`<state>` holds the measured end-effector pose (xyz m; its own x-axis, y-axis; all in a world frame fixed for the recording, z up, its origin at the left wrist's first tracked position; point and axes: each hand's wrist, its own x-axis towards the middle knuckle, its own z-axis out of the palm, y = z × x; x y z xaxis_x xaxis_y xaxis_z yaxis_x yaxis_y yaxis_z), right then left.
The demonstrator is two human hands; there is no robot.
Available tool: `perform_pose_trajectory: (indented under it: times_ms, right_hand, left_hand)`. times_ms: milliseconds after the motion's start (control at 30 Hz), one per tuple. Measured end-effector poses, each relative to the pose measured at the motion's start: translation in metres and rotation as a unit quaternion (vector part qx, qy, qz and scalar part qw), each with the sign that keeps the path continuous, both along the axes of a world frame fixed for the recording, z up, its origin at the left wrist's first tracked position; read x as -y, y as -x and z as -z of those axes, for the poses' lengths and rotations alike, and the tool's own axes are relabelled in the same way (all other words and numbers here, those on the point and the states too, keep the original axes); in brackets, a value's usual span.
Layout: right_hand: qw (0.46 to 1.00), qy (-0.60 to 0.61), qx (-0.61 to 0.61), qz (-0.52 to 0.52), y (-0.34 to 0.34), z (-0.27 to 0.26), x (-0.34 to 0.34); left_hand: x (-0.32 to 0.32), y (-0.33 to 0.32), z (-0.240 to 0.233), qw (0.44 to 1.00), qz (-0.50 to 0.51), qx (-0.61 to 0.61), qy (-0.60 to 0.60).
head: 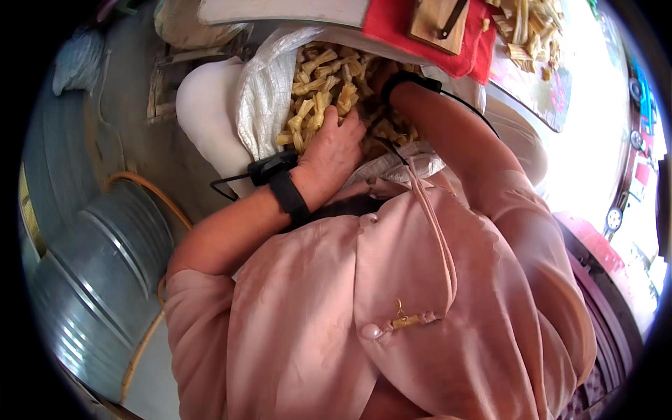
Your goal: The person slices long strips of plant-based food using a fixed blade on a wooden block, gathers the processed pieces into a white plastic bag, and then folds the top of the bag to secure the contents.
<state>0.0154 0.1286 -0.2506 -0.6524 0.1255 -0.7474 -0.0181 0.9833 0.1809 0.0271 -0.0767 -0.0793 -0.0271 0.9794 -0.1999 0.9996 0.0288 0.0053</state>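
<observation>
An open white woven sack [268,94] stands between the person's knees, full of knotted yellowish strips [315,79], apparently a dried food. My left hand [336,142] lies on the near left part of the pile. Its thumb and index finger are beside one upright knot [346,100], while the other fingertips are hidden among the pieces. My right hand [386,76] reaches into the far right of the sack. Shadow and the wrist strap hide most of it, so its grip is not visible.
Beyond the sack, a wooden block with a dark metal strip [441,23] rests on a red cloth [386,26]. More yellowish pieces [530,31] are heaped on a tabletop at upper right. A ribbed metal tub [105,273] is at left. Black cables run from both wrist straps.
</observation>
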Motion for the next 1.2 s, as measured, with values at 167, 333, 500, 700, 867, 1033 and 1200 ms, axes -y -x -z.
perform_pose_trajectory:
  times_ms: [167, 333, 500, 700, 867, 1033, 1200]
  right_hand:
    - [0.991, 0.024, 0.124, -0.041, 0.000, -0.072, 0.013]
    - [0.997, 0.051, -0.013, -0.064, -0.052, -0.104, -0.006]
    - [0.990, -0.035, -0.084, -0.112, -0.091, -0.124, -0.005]
    - [0.984, 0.086, -0.123, -0.095, -0.110, -0.157, -0.012]
    - [0.985, 0.121, -0.010, -0.123, -0.102, -0.181, -0.020]
    - [0.917, 0.078, -0.388, -0.047, -0.100, -0.130, -0.066]
    - [0.962, 0.105, -0.238, -0.081, -0.071, -0.155, -0.013]
  left_hand:
    - [0.002, -0.001, 0.004, 1.000, -0.017, 0.018, -0.004]
    - [0.002, -0.003, 0.009, 1.000, -0.009, 0.002, -0.028]
    - [0.001, -0.007, 0.013, 0.999, 0.004, -0.011, -0.051]
    - [0.001, -0.004, 0.012, 0.998, 0.022, -0.004, -0.064]
    - [0.004, -0.006, 0.015, 0.997, 0.010, 0.010, -0.076]
    - [0.001, -0.006, 0.005, 0.998, -0.007, 0.048, -0.041]
    - [-0.002, 0.000, -0.012, 0.976, -0.027, 0.078, -0.201]
